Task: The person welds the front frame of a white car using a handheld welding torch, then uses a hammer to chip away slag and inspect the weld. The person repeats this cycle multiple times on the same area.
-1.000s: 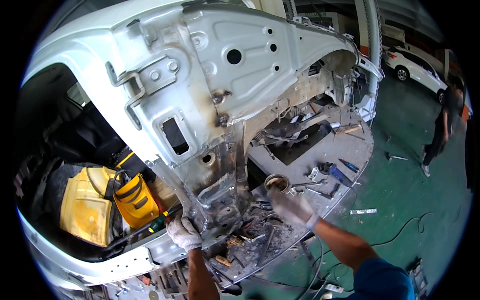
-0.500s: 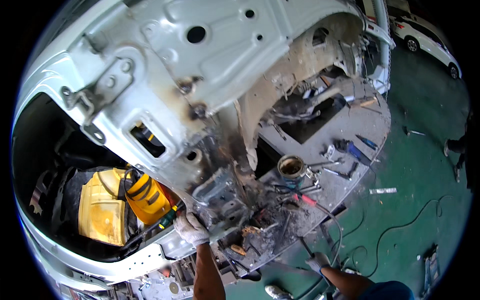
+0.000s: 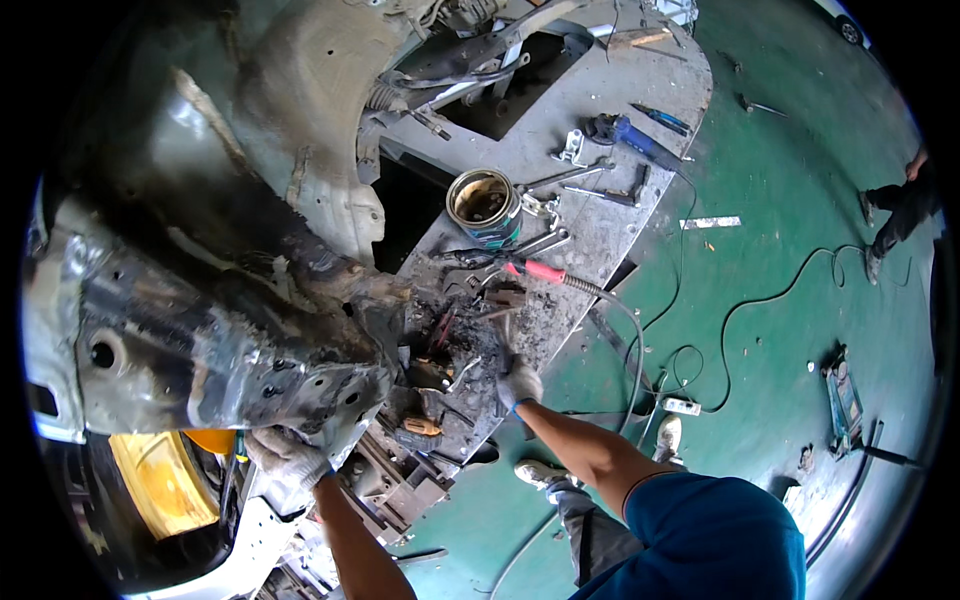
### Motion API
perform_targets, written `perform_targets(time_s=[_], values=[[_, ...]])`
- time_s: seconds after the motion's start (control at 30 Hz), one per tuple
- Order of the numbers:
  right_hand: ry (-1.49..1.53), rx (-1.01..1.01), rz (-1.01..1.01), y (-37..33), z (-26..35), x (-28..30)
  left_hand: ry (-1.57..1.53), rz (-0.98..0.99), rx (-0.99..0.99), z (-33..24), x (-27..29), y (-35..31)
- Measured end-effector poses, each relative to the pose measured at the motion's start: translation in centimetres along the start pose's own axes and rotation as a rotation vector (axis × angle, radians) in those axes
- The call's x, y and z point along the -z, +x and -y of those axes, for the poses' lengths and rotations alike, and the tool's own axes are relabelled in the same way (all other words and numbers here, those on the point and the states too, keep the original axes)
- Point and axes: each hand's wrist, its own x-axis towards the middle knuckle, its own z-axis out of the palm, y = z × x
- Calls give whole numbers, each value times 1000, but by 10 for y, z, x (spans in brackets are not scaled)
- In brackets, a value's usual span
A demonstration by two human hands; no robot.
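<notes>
My left hand (image 3: 287, 456), in a pale work glove, is closed over the lower edge of the stripped car body (image 3: 225, 375); its fingertips are partly hidden. Beside it, inside the opening, show a yellow foam block (image 3: 165, 483) and part of an orange-yellow item (image 3: 210, 440). My right hand (image 3: 520, 385), gloved too, is closed round the shaft of what looks like a hammer (image 3: 508, 335), over the dirty corner of the metal bench (image 3: 620, 85). The hammer's head is hard to tell from the dark debris around it.
On the bench stand an open paint can (image 3: 483, 207), a welding torch with a red handle (image 3: 540, 271), wrenches (image 3: 570, 176) and a blue angle grinder (image 3: 640, 140). Cables (image 3: 765, 300) and a blue-green jack (image 3: 841, 395) lie on the green floor. Another person (image 3: 897, 215) stands far right.
My view has swung toward the bench and floor. My right hand has come from beyond the bench edge up over its corner with the tool. My left hand stays at the car body's edge.
</notes>
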Motion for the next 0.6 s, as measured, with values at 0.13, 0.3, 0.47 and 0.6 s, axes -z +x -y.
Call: perform_targets(time_s=[0.13,0.3,0.47,0.6], values=[[-5,132,221,2,18,-19,-20,41,23,24,1,-1],[-493,482,2,89,78,51,-75,42,86,20,7,-9],[-684,296,350,187,136,119,81,108,44,-6,31,-8],[-483,710,-55,293,4,151,-98,102,-79,-49,-25,6]])
